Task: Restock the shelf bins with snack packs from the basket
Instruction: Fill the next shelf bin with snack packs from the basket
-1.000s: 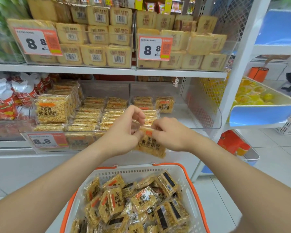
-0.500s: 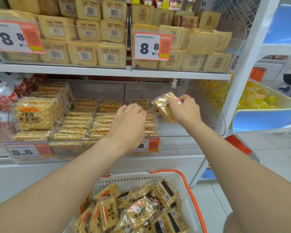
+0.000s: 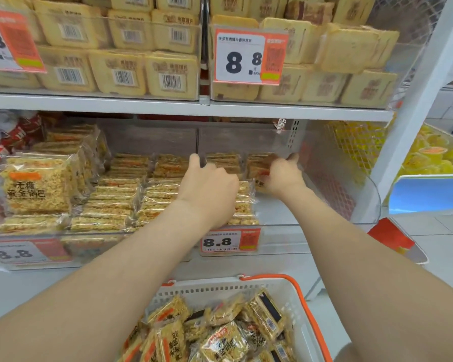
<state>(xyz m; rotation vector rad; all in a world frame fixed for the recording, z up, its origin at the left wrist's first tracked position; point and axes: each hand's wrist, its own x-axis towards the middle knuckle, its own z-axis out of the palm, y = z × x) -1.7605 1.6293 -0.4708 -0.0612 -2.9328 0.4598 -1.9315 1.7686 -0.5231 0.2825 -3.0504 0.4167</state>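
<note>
A white basket (image 3: 296, 304) with an orange rim sits low in front of me, holding several golden rice-crisp snack packs (image 3: 220, 340). On the middle shelf a clear bin (image 3: 324, 223) holds rows of the same packs (image 3: 242, 202). My right hand (image 3: 283, 176) reaches deep into this bin and pinches a snack pack (image 3: 258, 167) against the back row. Resting on top of the stacked rows to the left is my left hand (image 3: 209, 186), thumb spread; its fingers are hidden behind the back of the hand.
The bin's right half has bare floor (image 3: 285, 210). A neighbouring bin (image 3: 37, 184) at left is full of packs. Above, a shelf (image 3: 168, 104) carries yellow cake packs and an 8.8 price tag (image 3: 249, 57). A white upright post (image 3: 413, 100) stands at right, yellow goods beyond.
Both hands moved up from above the basket and into the bin. The right hand carried its pack from the bin's front to the back row; the camera came closer to the shelf.
</note>
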